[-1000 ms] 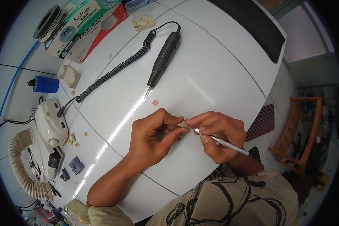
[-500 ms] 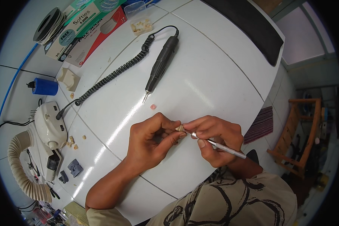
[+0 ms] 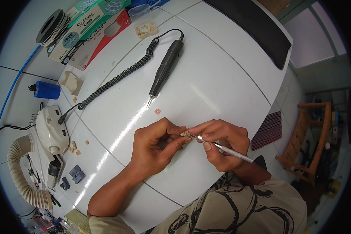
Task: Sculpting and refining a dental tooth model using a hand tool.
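My left hand [image 3: 154,146] is closed, pinching a small cream-coloured carved piece [image 3: 183,133] between thumb and fingertips. My right hand [image 3: 224,142] grips a silver pen-shaped tool [image 3: 237,154], its thin tip at the piece and its index fingertip at or against the piece. Beyond my hands, a small pink block [image 3: 157,111] lies on the white tiled table [image 3: 222,78], near the metal tip of a black rotary handpiece [image 3: 165,67] on a coiled cord.
A white machine [image 3: 50,126] with a ribbed hose [image 3: 19,167] stands left, beside grey pieces [image 3: 77,174] and several cream bits [image 3: 72,145]. A blue cylinder [image 3: 46,89], cord spool [image 3: 50,25], boxes [image 3: 87,37] and plastic case [image 3: 144,29] sit behind. A wooden rack [image 3: 296,162] is right.
Both hands, with the piece and tool, have shifted slightly left and down in the picture. The surroundings have shifted slightly too. Both hands keep their holds.
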`<state>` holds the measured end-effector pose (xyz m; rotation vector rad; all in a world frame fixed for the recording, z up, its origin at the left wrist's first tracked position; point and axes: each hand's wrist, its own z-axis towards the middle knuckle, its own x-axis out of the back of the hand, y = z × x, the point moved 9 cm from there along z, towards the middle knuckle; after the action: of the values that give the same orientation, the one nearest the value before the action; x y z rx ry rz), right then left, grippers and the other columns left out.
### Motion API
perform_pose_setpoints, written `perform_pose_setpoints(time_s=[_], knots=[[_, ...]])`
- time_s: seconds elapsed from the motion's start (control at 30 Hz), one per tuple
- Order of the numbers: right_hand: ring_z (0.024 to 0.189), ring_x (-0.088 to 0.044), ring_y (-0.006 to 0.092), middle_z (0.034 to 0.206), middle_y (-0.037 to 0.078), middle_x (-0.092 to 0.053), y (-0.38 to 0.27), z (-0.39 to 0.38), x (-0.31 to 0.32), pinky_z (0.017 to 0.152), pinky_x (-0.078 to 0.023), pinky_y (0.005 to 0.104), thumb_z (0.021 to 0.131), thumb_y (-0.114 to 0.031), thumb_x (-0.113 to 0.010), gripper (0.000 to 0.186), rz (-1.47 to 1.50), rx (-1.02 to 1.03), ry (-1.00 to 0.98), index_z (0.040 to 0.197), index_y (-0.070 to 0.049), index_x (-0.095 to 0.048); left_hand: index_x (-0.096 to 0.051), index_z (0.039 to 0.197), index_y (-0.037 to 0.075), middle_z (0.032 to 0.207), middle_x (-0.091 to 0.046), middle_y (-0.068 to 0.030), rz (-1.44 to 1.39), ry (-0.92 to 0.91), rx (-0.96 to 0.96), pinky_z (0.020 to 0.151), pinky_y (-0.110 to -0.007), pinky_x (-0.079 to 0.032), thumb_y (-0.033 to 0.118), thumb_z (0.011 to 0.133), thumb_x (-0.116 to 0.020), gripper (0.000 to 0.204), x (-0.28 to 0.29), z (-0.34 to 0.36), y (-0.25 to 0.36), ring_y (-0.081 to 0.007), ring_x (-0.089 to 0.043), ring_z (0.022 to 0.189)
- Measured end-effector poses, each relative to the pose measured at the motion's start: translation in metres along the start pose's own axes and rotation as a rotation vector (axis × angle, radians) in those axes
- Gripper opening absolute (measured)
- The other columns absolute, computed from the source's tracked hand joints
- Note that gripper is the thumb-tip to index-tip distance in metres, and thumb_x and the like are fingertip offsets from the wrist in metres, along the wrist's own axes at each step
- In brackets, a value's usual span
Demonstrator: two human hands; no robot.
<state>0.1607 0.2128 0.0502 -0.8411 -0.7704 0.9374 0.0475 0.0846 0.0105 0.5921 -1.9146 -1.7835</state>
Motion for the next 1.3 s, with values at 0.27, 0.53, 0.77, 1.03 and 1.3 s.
perform_pose_setpoints(time_s=[0.27,0.53,0.77,1.03,1.3], knots=[[0.1,-0.081,0.0355,0.1,0.026,-0.077,0.0008,0.0013,0.0006,0.081,-0.068,0.0388,0.087,0.008,-0.067,0.013,0.02,-0.02,0.006,0.099,0.004,-0.063,-0.062,0.087,-0.002,0.083,-0.075,-0.0094,-0.017,0.012,0.004,0.074,-0.027,-0.062,-0.006,0.094,-0.079,0.019,0.0005,-0.0002,-0.0012,-0.0106,-0.075,0.079],[0.1,-0.081,0.0353,0.098,0.026,-0.077,0.0012,0.0005,0.0001,0.079,-0.068,0.0376,0.087,0.008,-0.067,0.012,0.011,-0.023,0.016,0.098,0.005,-0.063,-0.07,0.107,-0.007,0.097,-0.073,-0.0116,0.029,-0.058,-0.057,0.071,-0.027,-0.064,-0.01,0.095,-0.075,0.013,0.0001,-0.0018,-0.0021,-0.0173,-0.078,0.089],[0.097,-0.082,0.0327,0.097,0.023,-0.077,0.0045,-0.0025,0.0021,0.077,-0.067,0.0348,0.088,0.007,-0.067,0.011,0.006,-0.045,0.043,0.098,0.004,-0.064,-0.069,0.094,-0.006,0.092,-0.077,-0.0118,-0.008,0.014,-0.03,0.069,-0.026,-0.062,-0.009,0.094,-0.077,0.009,0.0,0.001,0.0031,-0.0131,-0.075,0.08],[0.098,-0.082,0.0321,0.097,0.023,-0.077,0.0063,-0.0029,0.0029,0.077,-0.067,0.0347,0.089,0.007,-0.066,0.01,0.011,-0.069,0.049,0.099,0.004,-0.064,-0.07,0.104,-0.007,0.096,-0.076,-0.0121,0.002,-0.025,-0.014,0.07,-0.026,-0.063,-0.008,0.096,-0.076,0.01,0.0005,-0.0004,0.0006,-0.0156,-0.077,0.087],[0.1,-0.081,0.0328,0.096,0.021,-0.076,0.0058,-0.0023,0.003,0.078,-0.067,0.0353,0.089,0.007,-0.065,0.01,0.011,-0.06,0.034,0.099,0.003,-0.064,-0.067,0.094,-0.006,0.095,-0.079,-0.0141,0.0,-0.001,-0.009,0.069,-0.026,-0.062,-0.007,0.096,-0.077,0.01,-0.0005,0.0009,0.003,-0.0132,-0.076,0.082]])
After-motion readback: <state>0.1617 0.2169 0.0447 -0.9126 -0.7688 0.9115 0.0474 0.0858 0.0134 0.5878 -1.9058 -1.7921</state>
